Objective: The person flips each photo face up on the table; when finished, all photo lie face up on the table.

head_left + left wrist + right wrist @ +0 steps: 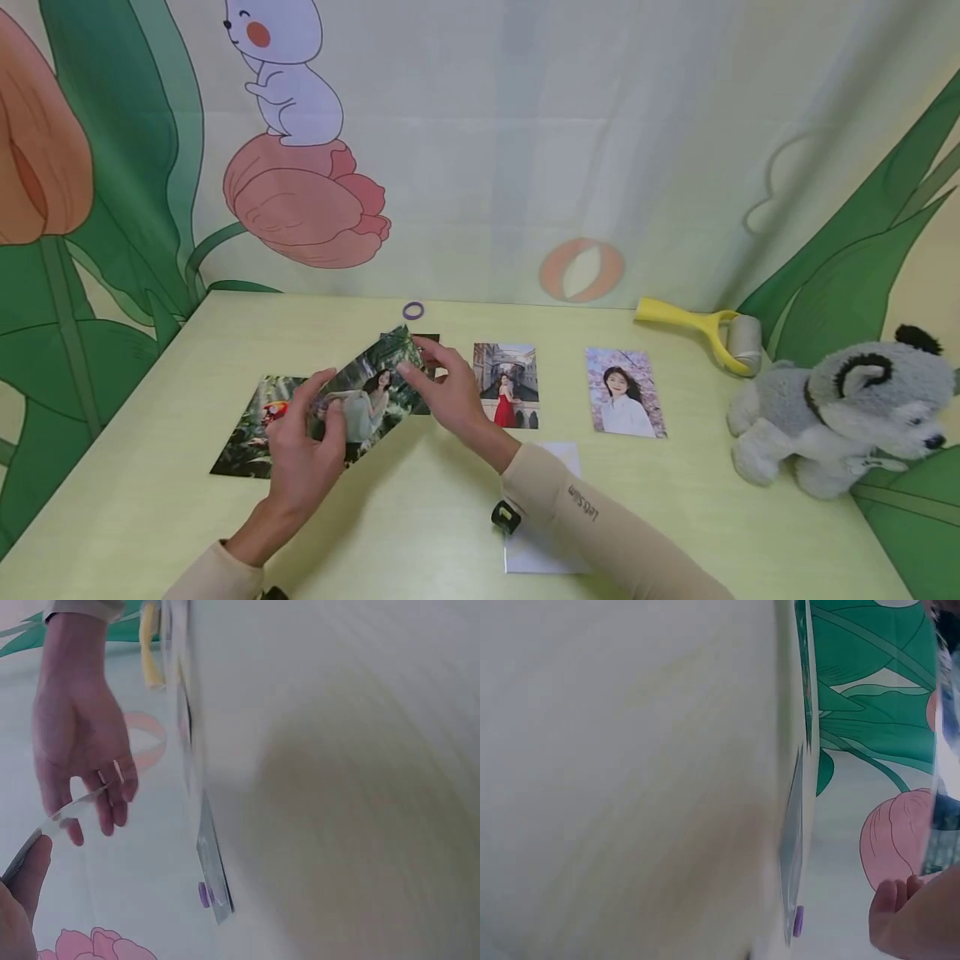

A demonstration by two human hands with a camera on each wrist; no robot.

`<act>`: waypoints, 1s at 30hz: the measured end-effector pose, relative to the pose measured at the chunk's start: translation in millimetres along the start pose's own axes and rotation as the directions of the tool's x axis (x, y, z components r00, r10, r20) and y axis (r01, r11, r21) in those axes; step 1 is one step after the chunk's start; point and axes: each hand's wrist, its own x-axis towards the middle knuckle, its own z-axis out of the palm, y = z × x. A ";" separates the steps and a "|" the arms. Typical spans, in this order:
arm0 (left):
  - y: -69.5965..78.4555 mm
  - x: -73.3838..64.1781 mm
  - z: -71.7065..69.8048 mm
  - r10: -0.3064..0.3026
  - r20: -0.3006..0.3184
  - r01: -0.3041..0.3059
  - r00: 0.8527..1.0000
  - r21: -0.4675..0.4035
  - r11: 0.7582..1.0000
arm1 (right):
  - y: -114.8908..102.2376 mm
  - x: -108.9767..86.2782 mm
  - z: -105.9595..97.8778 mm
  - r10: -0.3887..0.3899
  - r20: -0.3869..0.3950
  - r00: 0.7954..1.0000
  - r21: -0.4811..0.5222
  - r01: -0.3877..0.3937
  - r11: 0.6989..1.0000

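Observation:
A photo of a woman in a pale dress among greenery is held tilted above the table. My left hand grips its left end, thumb across the front. At its upper right corner my right hand pinches it between thumb and fingers. Seen edge-on in the left wrist view, the photo bends slightly between the left hand and the right hand. Behind the hands lie a jungle-like photo and another dark photo, both partly covered.
To the right lie a photo with a red dress and a blossom portrait photo. A purple ring rests near the back edge. A yellow-handled roller and a plush husky are at right. A white sheet lies under the right forearm.

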 end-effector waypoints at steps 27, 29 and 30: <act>-0.7 26.3 -20.1 -0.475 0.320 0.526 0.820 -0.093 0.845 | 5.7 -9.2 -12.2 0.068 0.091 0.993 0.469 -0.103 0.877; -1.8 29.0 -22.7 -0.451 0.398 0.527 0.799 -0.100 0.844 | 7.4 -8.5 -19.6 0.054 0.120 0.991 0.432 -0.101 0.896; -2.6 30.2 -23.7 -0.431 0.432 0.517 0.792 -0.100 0.850 | 8.4 -8.3 -22.9 0.046 0.139 0.989 0.411 -0.100 0.906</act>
